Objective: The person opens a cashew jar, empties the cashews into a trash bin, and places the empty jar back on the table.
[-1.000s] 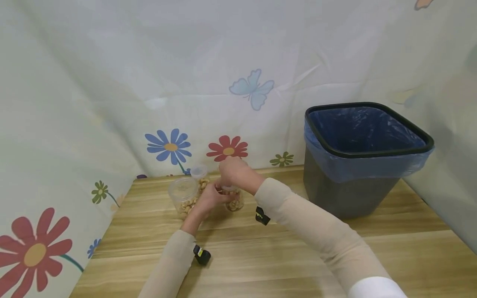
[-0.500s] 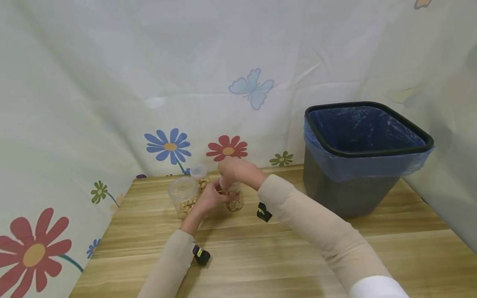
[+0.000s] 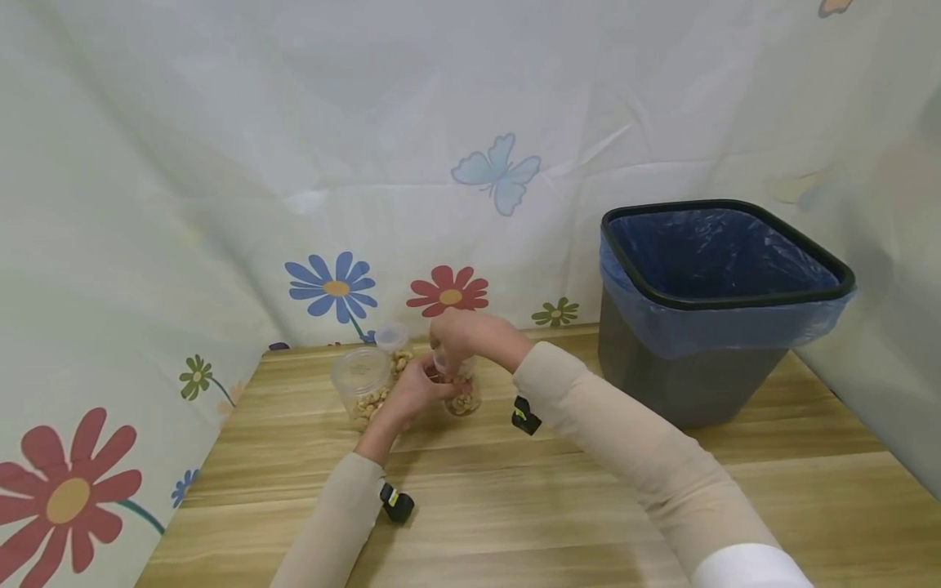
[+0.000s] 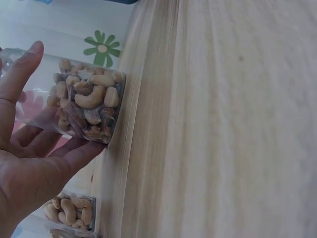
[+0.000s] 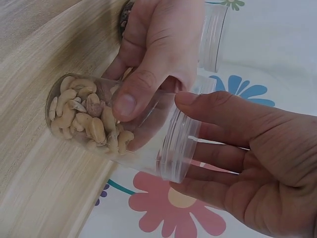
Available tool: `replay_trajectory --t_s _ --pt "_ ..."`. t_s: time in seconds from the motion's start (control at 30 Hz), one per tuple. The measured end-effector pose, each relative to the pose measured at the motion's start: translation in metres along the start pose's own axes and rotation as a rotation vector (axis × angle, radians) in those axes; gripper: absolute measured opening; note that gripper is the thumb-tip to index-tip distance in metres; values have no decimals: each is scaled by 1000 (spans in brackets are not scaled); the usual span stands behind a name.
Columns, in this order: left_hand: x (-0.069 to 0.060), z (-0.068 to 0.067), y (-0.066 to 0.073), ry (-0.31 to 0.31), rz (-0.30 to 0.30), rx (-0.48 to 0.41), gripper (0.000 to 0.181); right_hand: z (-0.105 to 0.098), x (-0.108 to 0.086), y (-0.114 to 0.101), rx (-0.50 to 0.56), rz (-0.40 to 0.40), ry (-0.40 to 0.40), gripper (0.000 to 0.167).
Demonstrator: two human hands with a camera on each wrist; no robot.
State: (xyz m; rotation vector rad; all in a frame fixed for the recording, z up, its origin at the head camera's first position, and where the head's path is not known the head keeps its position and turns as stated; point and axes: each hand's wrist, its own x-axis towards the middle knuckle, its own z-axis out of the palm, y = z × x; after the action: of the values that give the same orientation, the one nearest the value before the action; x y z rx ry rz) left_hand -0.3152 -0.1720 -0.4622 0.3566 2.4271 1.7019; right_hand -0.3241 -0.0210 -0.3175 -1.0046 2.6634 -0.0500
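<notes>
A clear jar (image 3: pixel 465 402) of mixed nuts, cashews among them, stands upright on the wooden table. My left hand (image 3: pixel 414 392) grips its body from the left; the left wrist view shows the thumb on one side of the jar (image 4: pixel 89 96) and the fingers round the other. Over the top, my right hand (image 3: pixel 470 336) holds the transparent lid (image 5: pixel 177 144) by its rim, thumb on one side and fingers opposite. In the right wrist view the lid sits on the jar's mouth; whether it is loose I cannot tell.
Left of my hands stand a wide clear jar (image 3: pixel 360 384) and a smaller lidded jar (image 3: pixel 395 339), both holding nuts. A grey bin (image 3: pixel 662 367) with a blue liner stands at the right. Behind the table hangs a flowered cloth (image 3: pixel 382 204).
My right hand has turned at the lid, its wrist and sleeve shifting slightly to the right. The left hand and the jar have stayed in place.
</notes>
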Motion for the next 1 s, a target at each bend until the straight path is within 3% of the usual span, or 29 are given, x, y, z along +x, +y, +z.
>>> replay_trajectory --t_s 0.23,0.47,0.63,0.8,1.0 --pt "-1 0 -2 19 -14 18 41 2 1 0 1 -14 9 20" --pt "-4 -1 -5 -6 -23 -1 59 3 -2 4 17 -11 2 28" --pt "-7 -2 -7 0 -39 -14 60 5 -4 4 19 40 37 21" --pt "-5 -1 -6 -2 -22 -10 56 9 -4 1 -1 117 64 34" --pt "-3 -2 -5 -20 -21 17 54 11 -1 -3 -23 121 84 34"
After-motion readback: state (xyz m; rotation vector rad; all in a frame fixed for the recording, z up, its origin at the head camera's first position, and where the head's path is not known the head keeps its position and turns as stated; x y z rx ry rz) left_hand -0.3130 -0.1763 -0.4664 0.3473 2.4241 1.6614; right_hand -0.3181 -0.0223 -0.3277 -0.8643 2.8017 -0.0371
